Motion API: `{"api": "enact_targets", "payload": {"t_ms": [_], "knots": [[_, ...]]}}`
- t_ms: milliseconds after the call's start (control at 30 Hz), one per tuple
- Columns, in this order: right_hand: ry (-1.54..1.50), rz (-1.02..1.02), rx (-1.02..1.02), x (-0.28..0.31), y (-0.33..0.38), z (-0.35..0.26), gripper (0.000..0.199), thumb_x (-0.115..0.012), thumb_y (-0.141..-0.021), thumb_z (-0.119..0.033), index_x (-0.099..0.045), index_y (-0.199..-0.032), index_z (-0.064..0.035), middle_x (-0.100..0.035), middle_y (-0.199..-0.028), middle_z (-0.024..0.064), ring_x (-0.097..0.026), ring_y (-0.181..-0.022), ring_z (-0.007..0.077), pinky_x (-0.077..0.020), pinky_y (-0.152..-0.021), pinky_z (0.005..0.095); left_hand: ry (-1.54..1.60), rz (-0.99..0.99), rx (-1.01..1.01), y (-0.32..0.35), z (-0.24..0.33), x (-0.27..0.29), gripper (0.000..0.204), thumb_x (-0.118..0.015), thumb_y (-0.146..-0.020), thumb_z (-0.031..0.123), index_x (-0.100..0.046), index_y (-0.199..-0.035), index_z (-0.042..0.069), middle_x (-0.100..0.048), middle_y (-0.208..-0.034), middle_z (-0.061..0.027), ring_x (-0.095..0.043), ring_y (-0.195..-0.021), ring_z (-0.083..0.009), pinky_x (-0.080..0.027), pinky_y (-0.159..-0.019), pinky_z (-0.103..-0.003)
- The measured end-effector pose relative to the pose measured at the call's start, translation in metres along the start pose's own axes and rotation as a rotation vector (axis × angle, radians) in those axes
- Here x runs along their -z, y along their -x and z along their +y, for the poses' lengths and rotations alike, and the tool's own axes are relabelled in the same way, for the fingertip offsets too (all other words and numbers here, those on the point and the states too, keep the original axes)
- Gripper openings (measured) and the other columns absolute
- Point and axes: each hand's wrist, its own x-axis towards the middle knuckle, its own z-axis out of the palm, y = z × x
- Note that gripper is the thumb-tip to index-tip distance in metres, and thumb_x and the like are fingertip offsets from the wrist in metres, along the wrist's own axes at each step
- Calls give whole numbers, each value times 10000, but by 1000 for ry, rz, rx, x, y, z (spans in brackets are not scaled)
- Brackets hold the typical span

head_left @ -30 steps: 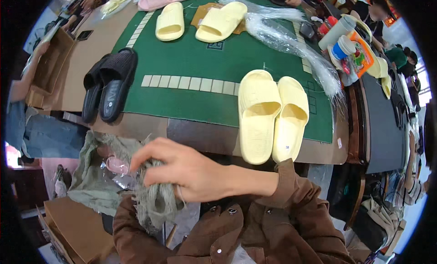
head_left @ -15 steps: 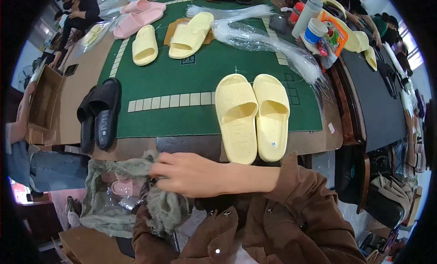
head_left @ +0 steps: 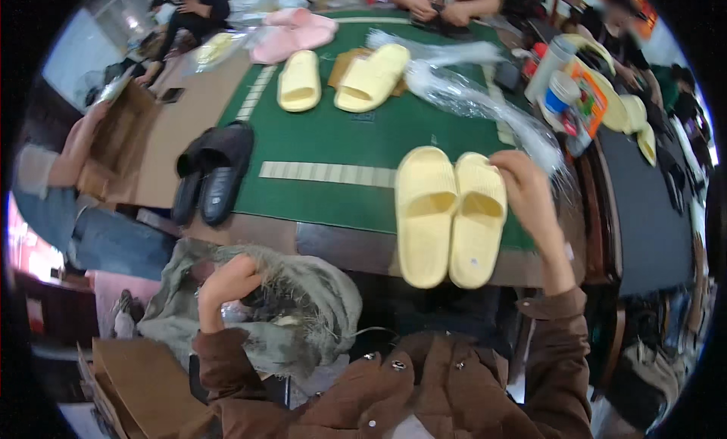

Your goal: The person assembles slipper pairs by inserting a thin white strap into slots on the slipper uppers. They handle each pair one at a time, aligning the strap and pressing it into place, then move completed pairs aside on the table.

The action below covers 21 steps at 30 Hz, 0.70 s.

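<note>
A pair of pale yellow slide sandals (head_left: 425, 259) lies side by side at the table's near edge, toes pointing away. My right hand (head_left: 526, 189) reaches over from the right, its curled fingers gripping the toe end of the right-hand slide (head_left: 471, 261). Below the table edge, a frayed grey-green woven sack (head_left: 333, 291) hangs with its mouth spread. My left hand (head_left: 233, 278) is at that mouth, fingers closed on the frayed rim. Partly hidden inside the sack are things in clear plastic.
Black slides (head_left: 219, 185) lie left on the green mat (head_left: 318, 204). Farther back are two more yellow slides (head_left: 299, 83), pink slides (head_left: 291, 38) and a bundle of clear plastic strands (head_left: 469, 87). A cup (head_left: 560, 94) stands right. Other people sit around.
My right hand has gone from the sack up to the right-hand yellow slide. The sack's mouth is now spread wider, and my left hand has come into sight. The view has shifted.
</note>
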Motion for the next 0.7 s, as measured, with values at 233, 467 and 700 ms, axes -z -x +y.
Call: {"api": "enact_targets", "payload": {"t_ms": [233, 467, 700], "knots": [[393, 68, 100, -1, -2, 80, 329, -628, -796, 0, -617, -1123, -32, -661, -984, 168, -619, -951, 360, -489, -848, 432, 455, 456, -694, -28, 141, 74, 264, -556, -956, 180, -615, -1143, 4, -647, -1103, -128, -636, -985, -252, -504, -864, -354], [218, 54, 21, -15, 2, 101, 125, -601, -883, -92, -671, -903, 10, -669, -827, 169, -655, -786, 336, -497, -700, 402, 293, 741, -743, -162, 215, 24, 652, -586, -942, 390, -353, -1442, 42, -345, -1442, -263, -328, -1355, -401, -275, -1117, -507], [-359, 429, -333, 22, 4, 100, 179, -507, -986, -151, -640, -968, -32, -548, -707, -11, -489, -648, 60, -352, -561, 216, 146, 919, -587, -183, 265, -16, 555, -585, -919, 423, -488, -1333, 67, -417, -1370, -202, -339, -1330, -404, -225, -1065, -643]]}}
